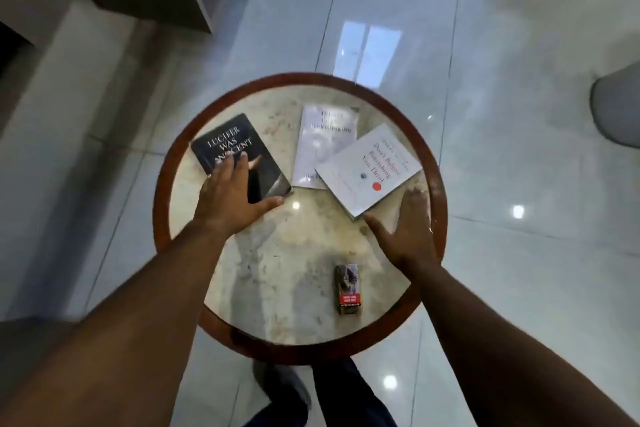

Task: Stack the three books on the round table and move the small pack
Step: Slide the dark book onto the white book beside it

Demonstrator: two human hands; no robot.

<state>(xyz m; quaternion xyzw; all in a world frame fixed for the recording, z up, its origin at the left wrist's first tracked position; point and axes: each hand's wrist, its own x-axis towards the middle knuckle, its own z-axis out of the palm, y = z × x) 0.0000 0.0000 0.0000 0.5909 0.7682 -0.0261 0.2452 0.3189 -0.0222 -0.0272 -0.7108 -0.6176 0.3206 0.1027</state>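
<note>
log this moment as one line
books: unstacked | left hand: on black book | right hand: by white book | pack: untouched

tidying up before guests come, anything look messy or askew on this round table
Yes, the three books lie scattered at different angles. The black book sits apart on the left, under the left hand. The white book with the red dot lies tilted across a corner of the pale book. The small pack sits alone near the front edge. Nothing looks spilled or damaged.

Two bare forearms are seen, with no sleeves, watch or rings visible on the left hand (228, 194) or right hand (408, 232). Below the worktop, dark blue trousers (346, 399) and a dark grey shoe (284, 388) are shown, blurred.
</note>
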